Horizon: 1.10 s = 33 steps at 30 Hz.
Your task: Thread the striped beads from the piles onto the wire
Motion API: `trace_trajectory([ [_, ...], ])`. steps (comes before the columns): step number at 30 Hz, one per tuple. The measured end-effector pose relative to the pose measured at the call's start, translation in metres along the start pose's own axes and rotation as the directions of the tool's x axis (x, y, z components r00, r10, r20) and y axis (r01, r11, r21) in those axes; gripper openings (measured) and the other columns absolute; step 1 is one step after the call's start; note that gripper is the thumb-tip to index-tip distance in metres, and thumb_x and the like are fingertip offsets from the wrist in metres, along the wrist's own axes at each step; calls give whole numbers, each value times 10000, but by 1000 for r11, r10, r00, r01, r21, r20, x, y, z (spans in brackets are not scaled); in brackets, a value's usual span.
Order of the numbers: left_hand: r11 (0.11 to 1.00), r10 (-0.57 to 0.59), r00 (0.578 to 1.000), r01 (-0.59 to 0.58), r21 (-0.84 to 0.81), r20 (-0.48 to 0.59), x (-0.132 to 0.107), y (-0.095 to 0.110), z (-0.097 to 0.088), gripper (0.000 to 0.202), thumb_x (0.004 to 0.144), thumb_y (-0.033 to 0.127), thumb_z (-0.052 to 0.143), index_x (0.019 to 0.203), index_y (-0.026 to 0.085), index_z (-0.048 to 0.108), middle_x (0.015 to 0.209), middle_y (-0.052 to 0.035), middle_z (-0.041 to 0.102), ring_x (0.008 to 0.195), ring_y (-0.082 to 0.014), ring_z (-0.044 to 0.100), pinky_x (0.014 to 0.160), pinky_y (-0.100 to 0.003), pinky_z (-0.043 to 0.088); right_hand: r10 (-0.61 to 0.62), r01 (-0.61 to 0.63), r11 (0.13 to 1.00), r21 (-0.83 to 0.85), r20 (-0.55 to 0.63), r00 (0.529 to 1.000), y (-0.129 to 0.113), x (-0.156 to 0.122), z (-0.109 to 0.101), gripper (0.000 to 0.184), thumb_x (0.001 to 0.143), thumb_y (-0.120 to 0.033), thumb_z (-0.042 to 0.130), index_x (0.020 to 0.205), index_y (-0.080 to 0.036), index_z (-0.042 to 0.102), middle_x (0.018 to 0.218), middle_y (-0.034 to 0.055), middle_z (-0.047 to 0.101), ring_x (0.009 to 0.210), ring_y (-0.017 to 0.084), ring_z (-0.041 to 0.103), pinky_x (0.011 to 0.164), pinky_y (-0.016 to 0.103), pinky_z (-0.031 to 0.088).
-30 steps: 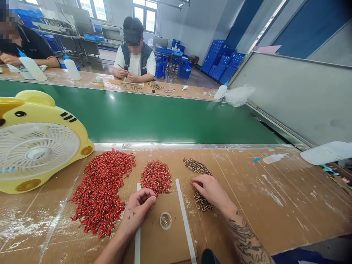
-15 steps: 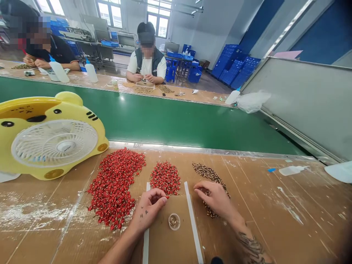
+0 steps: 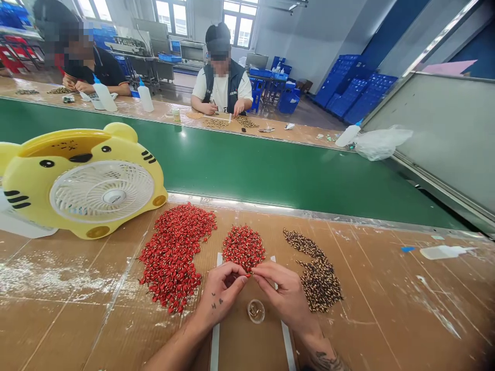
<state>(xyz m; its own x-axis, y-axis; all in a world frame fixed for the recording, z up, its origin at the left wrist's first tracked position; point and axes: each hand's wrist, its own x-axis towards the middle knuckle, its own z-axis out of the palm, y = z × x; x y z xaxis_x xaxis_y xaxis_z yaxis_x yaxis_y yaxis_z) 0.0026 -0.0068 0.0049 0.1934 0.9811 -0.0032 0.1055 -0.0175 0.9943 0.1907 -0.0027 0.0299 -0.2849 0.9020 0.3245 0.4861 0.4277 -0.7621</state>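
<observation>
My left hand (image 3: 224,292) is closed in a pinch on a small red piece (image 3: 248,275), of which only the end shows. Fingertip to fingertip with it, my right hand (image 3: 285,294) is also pinched; whatever it holds is too small to make out. Just beyond both hands lies a small pile of red pieces with pale tips (image 3: 243,246). A larger red pile (image 3: 176,257) spreads to the left. To the right curves a pile of dark and tan bead-like pieces (image 3: 320,283). Below the fingertips stands a small clear cup (image 3: 256,312) with a little clear content.
White strips (image 3: 215,345) edge the cardboard under my hands. A yellow animal-faced fan (image 3: 160,178) stands at the left. A squeeze bottle (image 3: 441,252) and blue cap (image 3: 407,249) lie right. Past the green belt (image 3: 270,165), two people (image 3: 222,82) work at another table.
My right hand has moved left from the dark and tan pile to meet my left fingertips. My left hand keeps its pinch on the red piece. The whole view has shifted slightly.
</observation>
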Motion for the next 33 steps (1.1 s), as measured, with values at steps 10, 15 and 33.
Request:
trace_trajectory([
  [10, 997, 55, 998, -54, 49, -8, -3, 6, -1, 167, 900, 254, 591, 788, 165, 679, 749, -31, 632, 647, -140, 526, 583, -219, 387, -20, 20, 999, -25, -10, 1000, -11, 2, 4, 111, 909, -206, 620, 887, -209, 728, 837, 57, 738, 761, 185, 691, 709, 295, 574],
  [15, 993, 90, 996, -89, 79, -11, -2, 5, -2, 155, 900, 226, 586, 800, 171, 691, 754, -31, 647, 658, -143, 546, 602, -222, 401, -27, 27, 1000, -10, 25, 999, -12, 3, 5, 140, 920, -181, 598, 904, -210, 734, 856, 62, 729, 775, 182, 685, 704, 291, 565],
  [33, 971, 194, 980, -199, 132, 51, -6, 9, -6, 148, 922, 225, 565, 828, 176, 669, 771, -40, 685, 695, -150, 608, 660, -224, 453, -63, 67, 997, -33, 112, 992, -15, 1, -7, 155, 933, -154, 579, 907, -212, 720, 887, 55, 692, 794, 166, 659, 719, 267, 534],
])
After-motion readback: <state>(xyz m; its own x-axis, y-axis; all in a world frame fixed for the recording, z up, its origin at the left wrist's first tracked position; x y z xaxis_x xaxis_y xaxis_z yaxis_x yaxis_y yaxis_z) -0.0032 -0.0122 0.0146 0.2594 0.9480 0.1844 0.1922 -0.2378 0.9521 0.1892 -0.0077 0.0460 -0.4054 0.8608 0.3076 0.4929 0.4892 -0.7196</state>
